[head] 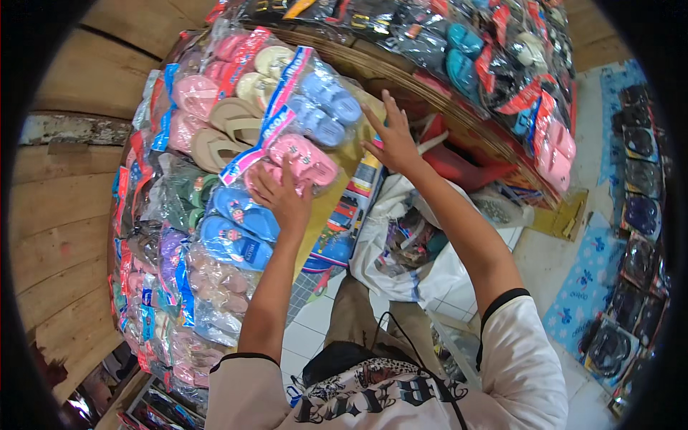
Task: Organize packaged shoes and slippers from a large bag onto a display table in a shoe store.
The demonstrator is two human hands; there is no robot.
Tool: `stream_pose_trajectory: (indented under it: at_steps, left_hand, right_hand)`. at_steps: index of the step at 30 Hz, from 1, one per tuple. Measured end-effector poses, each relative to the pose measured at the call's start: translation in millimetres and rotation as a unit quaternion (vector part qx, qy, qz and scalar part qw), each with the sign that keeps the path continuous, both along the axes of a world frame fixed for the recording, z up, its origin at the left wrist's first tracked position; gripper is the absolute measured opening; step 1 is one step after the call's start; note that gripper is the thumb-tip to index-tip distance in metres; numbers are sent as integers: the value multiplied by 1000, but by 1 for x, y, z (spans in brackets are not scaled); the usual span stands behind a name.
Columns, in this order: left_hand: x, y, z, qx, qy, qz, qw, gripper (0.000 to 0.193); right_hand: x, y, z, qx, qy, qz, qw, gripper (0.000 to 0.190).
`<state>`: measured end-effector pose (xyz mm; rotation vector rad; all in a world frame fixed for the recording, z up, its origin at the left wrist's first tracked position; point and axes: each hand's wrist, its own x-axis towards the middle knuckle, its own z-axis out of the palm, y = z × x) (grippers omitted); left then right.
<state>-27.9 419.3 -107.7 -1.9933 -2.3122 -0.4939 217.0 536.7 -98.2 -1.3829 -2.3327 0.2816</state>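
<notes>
My left hand (282,199) rests with spread fingers on a plastic-bagged pair of pink slide sandals (306,158). My right hand (395,137) is raised with its fingers apart, just right of a bagged pair of light-blue sandals (328,105), and holds nothing. Left of the pink pair lie beige flip-flops (220,134). Blue slippers with cartoon figures (236,228) are partly covered by my left wrist. Dark green sandals (199,196) in clear wrap sit further left.
Many bagged sandals (215,290) cover the display's left side. A printed box (344,215) stands by its edge. An open white sack (376,258) with wrapped items is on the tiled floor (303,344). More footwear fills the raised shelf (419,54); packaged goods (639,183) line the right.
</notes>
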Motion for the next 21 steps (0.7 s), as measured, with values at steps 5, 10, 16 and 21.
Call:
stream_pose_trajectory:
  at_steps: [5,10,16,21]
  left_hand:
    - [21,-16,17,-19,-17,16,1000,71]
    - [73,-62,7,5,-26,-59,998,67]
    - [171,-154,-61,-166,-58,-231,957,60]
    - [239,-222,-176,-365,-236,-319,842,51]
  right_hand:
    - [111,-111,-33,-19,117,-81,990,53]
    - [210,-270,-109,-344,54,-217,912,26]
    - [265,-389,-239,-549,67,-265,790,32]
    - [270,-398,-324,-539,-42,-147,828,38]
